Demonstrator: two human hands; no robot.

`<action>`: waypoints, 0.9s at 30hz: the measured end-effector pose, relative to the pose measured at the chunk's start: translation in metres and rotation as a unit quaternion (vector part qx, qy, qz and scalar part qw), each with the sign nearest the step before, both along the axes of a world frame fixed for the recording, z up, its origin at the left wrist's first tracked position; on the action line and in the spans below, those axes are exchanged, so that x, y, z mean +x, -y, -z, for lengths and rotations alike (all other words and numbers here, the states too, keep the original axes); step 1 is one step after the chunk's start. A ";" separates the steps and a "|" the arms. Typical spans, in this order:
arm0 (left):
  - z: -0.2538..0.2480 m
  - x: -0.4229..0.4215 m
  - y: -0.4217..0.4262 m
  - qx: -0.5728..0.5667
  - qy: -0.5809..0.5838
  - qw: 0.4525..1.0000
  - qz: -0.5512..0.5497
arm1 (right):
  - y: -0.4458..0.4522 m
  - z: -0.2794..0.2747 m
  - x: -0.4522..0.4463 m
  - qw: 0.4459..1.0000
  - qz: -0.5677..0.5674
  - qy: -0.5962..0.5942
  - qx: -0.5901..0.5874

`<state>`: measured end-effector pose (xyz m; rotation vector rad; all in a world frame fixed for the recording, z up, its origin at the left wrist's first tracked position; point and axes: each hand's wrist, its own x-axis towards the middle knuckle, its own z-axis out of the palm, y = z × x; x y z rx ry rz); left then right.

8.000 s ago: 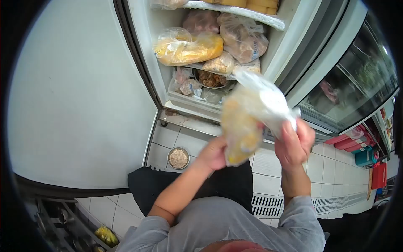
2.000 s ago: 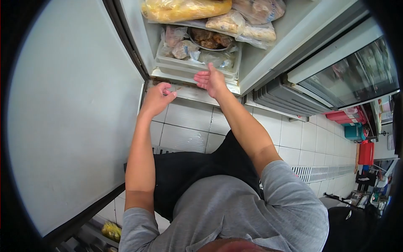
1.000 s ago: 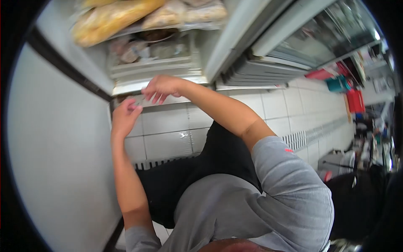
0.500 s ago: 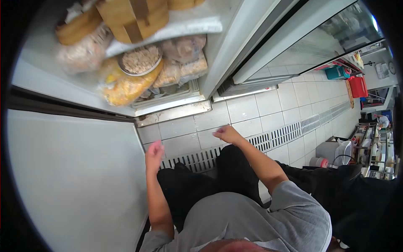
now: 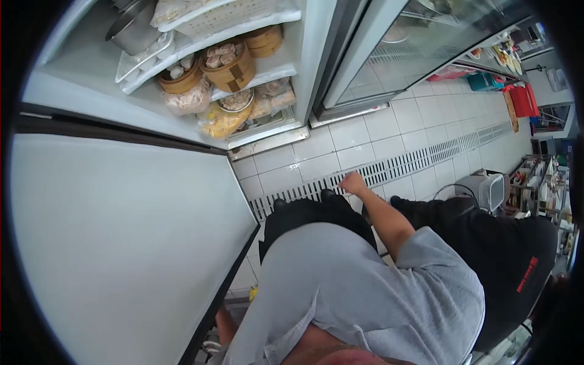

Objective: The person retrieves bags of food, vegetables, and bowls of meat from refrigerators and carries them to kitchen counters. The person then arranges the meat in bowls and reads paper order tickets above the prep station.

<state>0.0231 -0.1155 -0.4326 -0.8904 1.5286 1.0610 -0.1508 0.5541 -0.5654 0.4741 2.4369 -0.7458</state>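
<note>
My right hand hangs in front of my thigh above the floor drain, its fingers curled closed with nothing visible in them. My left hand is out of sight; only part of the left forearm shows at the inner edge of the open white fridge door. Ahead, the open fridge holds bamboo steamers, one of them a steamer with dumplings. Below it sit a bowl of pale chopped food and a bag of yellow food. A metal pot stands on an upper shelf.
A glass-doored fridge stands to the right. A slotted drain runs along the tiled floor. A person in black bends close on my right, near a grey bin. A red container stands farther off.
My view has moved back, showing more upper shelves. My left hand has gone from in front of me to behind the door's edge. My right hand has lowered towards my leg and closed.
</note>
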 end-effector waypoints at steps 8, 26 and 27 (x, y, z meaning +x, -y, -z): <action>-0.054 -0.006 -0.012 -0.059 -0.062 0.995 -0.054 | -0.036 -0.034 0.007 0.991 0.086 0.075 -0.073; 0.003 -0.282 -0.275 -0.120 -0.323 0.640 0.686 | -0.217 0.020 0.058 0.961 -0.246 -0.048 0.120; 0.004 -0.304 -0.296 -0.122 -0.342 0.630 0.687 | -0.226 0.015 0.056 0.997 -0.065 0.015 0.031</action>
